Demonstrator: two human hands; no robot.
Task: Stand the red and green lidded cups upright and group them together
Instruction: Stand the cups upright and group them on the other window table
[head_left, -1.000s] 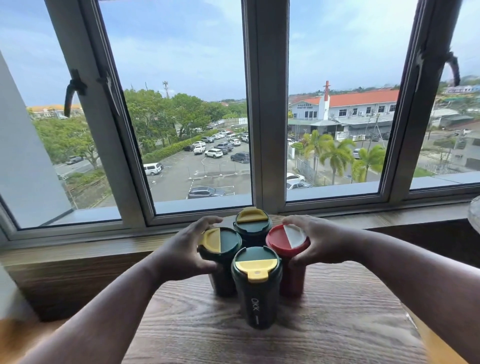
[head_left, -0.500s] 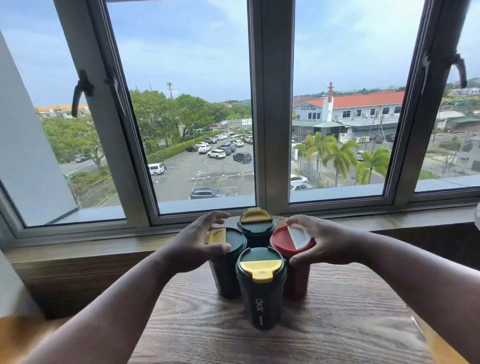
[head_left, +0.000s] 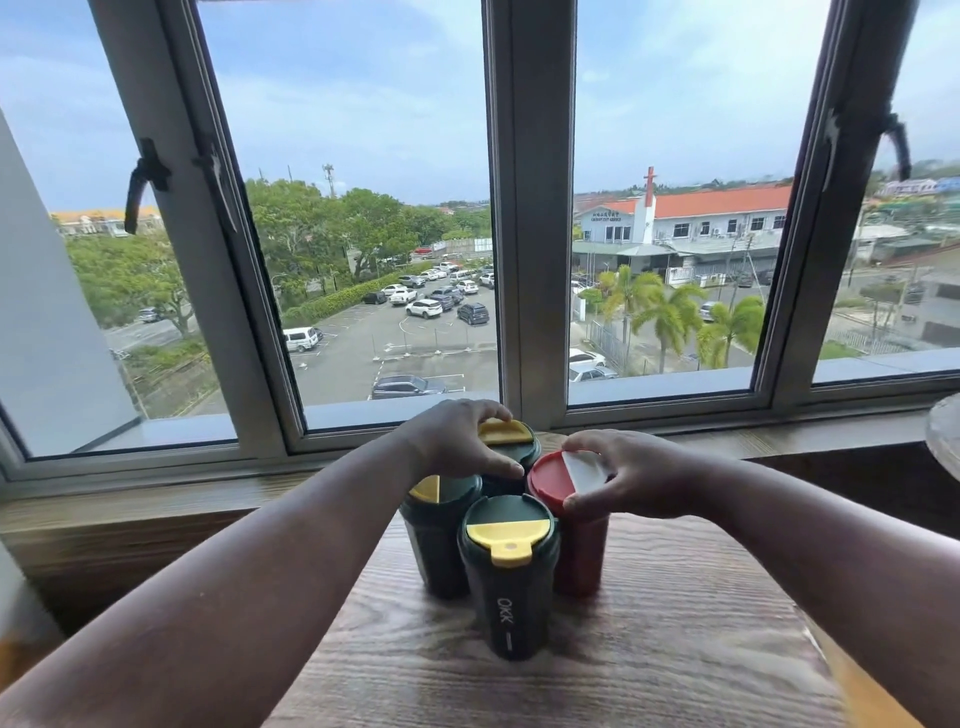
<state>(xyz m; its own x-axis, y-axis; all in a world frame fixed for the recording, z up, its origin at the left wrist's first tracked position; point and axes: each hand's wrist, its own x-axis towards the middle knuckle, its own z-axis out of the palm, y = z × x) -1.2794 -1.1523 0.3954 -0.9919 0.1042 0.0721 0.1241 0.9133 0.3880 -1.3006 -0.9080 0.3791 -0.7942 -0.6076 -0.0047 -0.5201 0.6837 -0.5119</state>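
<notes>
Three dark green cups with yellow lid flaps and one red cup with a white flap stand upright, bunched together on the wooden table. The front green cup reads "OKK". The left green cup sits behind it. My left hand grips the lid of the rear green cup, covering part of it. My right hand holds the red cup's lid rim between thumb and fingers.
A wooden sill and a large grey-framed window run right behind the cups. A round pale object shows at the right edge. The table's right edge falls off near my right forearm.
My left hand has shifted from the left green cup's lid over to the rear green cup's lid. The right hand has stayed on the red cup. The camera has tipped slightly.
</notes>
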